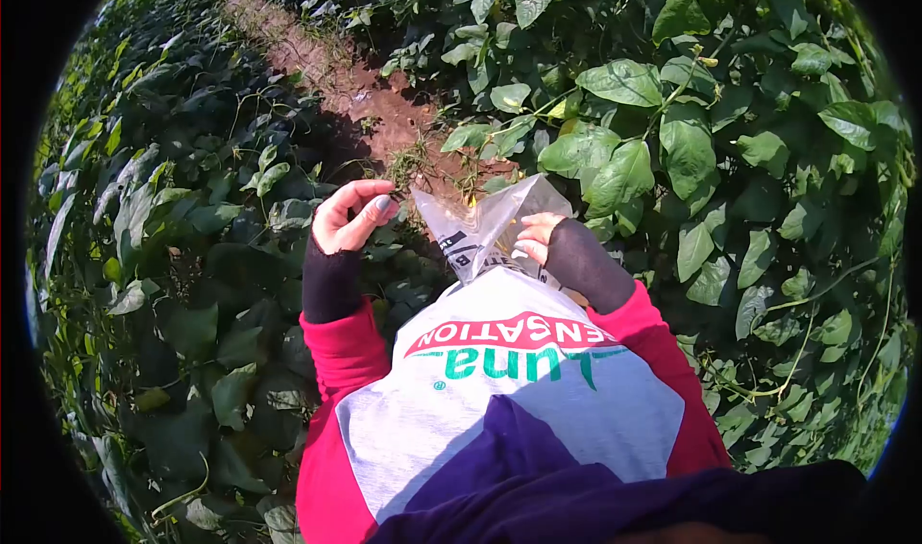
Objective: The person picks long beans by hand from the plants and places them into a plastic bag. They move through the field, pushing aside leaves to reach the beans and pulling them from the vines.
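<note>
My left hand [355, 216] is raised just left of a clear plastic bag [461, 232], thumb and fingertips pressed together. Something small and dark shows at those fingertips, too small to make out. The bag has dark printed lettering and stands open at the top, in front of my chest. On its right side, my right hand [538, 239] is closed on the plastic, with part of the fingers hidden by the sleeve and the bag. Dark cuffs cover both wrists.
Dense leafy plants [206, 323] grow close on the left, and more broad-leaved plants [687, 150] crowd in on the right. Between them a strip of reddish soil [384, 121] runs ahead, with some grass on it. Thin vines stick out at the lower right.
</note>
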Tool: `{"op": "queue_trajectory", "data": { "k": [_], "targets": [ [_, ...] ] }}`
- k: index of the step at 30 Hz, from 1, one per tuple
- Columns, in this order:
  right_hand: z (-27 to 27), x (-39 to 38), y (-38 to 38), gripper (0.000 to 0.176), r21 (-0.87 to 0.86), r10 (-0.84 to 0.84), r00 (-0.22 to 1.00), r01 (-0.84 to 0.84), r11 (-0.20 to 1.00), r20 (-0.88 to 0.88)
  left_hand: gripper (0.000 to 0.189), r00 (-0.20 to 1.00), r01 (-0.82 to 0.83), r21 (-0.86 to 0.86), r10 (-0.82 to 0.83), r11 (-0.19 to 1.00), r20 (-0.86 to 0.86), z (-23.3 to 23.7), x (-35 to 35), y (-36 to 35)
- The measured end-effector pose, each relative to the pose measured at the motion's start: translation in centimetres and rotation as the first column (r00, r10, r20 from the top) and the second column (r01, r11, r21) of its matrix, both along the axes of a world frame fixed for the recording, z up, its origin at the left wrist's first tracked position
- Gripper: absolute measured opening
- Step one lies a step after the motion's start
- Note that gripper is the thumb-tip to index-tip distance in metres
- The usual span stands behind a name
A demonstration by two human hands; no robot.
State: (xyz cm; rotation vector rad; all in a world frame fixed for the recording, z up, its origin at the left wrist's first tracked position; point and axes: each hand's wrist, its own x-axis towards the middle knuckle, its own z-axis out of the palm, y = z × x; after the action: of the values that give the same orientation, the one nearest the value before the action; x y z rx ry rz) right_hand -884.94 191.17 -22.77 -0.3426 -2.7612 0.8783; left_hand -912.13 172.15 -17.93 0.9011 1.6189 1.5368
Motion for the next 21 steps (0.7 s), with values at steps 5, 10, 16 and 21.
{"op": "queue_trajectory", "data": {
  "k": [5, 10, 16, 21],
  "targets": [
    [-0.1, -2.7, 2.2, 0.027, -0.188, 0.007, 0.998, 0.005, 0.982, 0.063, 0.024, 0.999, 0.031, -0.019, -0.03, 0.999, 0.02, 0.4, -1.6, 2.2],
    [-0.7, -6.3, 6.4, 0.024, -0.369, -0.122, 0.99, 0.088, 0.925, -0.071, 0.025, 0.995, 0.094, 0.01, -0.094, 0.996, 0.04, 1.3, -5.1, 7.9],
    [2.1, -12.7, 10.4, 0.025, -0.519, -0.266, 0.954, 0.16, 0.84, -0.136, 0.036, 0.997, 0.058, 0.156, -0.065, 0.986, 0.037, 2.4, -12.6, 24.7],
    [5.2, -21.3, 17.7, 0.036, -0.799, -0.499, 0.784, 0.006, 0.601, -0.369, 0.043, 0.998, 0.026, 0.233, -0.039, 0.972, 0.051, 0.7, -19.3, 35.8]
  ]
}}
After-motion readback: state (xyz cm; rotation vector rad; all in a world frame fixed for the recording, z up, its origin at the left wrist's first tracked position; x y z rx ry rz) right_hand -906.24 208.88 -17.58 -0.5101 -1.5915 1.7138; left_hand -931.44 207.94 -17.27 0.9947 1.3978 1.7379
